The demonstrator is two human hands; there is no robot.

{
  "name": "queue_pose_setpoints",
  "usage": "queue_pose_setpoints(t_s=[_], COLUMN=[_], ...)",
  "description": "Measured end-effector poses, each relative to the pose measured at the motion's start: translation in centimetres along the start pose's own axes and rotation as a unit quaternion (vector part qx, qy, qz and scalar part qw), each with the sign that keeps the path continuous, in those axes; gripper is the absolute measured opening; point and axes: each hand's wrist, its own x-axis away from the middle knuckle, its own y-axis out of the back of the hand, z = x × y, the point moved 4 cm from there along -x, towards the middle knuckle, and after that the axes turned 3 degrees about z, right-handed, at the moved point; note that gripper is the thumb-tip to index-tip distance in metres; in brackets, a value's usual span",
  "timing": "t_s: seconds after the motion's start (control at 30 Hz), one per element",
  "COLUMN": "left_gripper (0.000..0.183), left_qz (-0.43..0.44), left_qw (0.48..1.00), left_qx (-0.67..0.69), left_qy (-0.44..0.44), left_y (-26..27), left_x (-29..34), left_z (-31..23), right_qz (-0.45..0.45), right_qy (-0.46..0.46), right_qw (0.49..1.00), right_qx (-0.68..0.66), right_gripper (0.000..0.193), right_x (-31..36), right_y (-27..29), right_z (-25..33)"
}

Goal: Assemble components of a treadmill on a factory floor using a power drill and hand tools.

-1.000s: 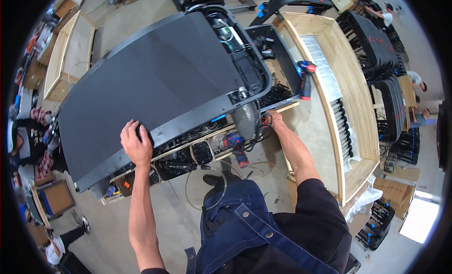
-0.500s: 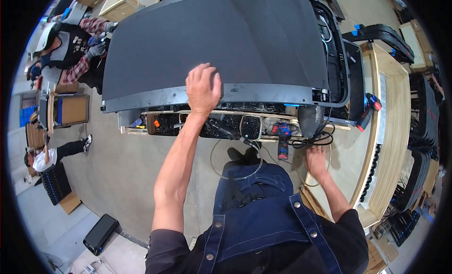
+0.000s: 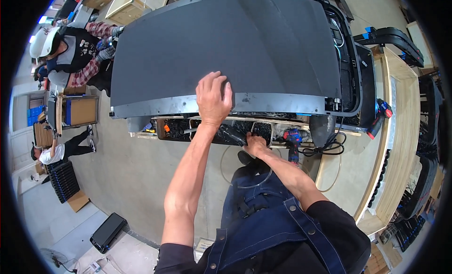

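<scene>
A treadmill deck with a dark belt (image 3: pixel 226 48) lies in front of me. My left hand (image 3: pixel 214 97) rests on its near edge, across the grey side rail (image 3: pixel 273 100), fingers stretched out on the belt and holding nothing. Below the rail, my right hand (image 3: pixel 255 145) closes on the lower end of a black air tool (image 3: pixel 231 134) with a thin clear hose (image 3: pixel 223 168); its fingertips are partly hidden. The tool lies slanted over a wooden parts tray (image 3: pixel 160 128) holding small dark hardware. Just right of that hand stands a red and blue cordless driver (image 3: pixel 293 137).
A coiled black cable (image 3: pixel 325 150) hangs beside a dark rounded part (image 3: pixel 323 127). To the right stands a long wooden crate (image 3: pixel 400 147), with another red cordless driver (image 3: pixel 379 118) near its edge. A co-worker (image 3: pixel 77 52) holds a tool at the deck's left end.
My right hand has moved left, from beside the cable to the end of the air tool. My left hand stays on the deck edge. The whole view has shifted slightly.
</scene>
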Motion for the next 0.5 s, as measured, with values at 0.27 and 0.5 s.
queue_pose_setpoints(t_s=[0.27,0.5], left_gripper=[0.022,0.023], left_qz=[0.003,0.002], left_qw=[1.000,1.000], left_qx=[-0.011,-0.006], left_qy=[0.011,-0.004], left_y=[0.0,0.1], left_x=[0.2,0.2], left_z=[0.9,0.5], right_qz=[0.101,0.107], right_qy=[-0.015,0.003], right_qw=[0.988,0.923], right_qx=[-0.116,-0.369], right_gripper=[0.048,0.031], right_x=[1.0,1.0], right_y=[5.3,1.0], right_z=[4.1,1.3])
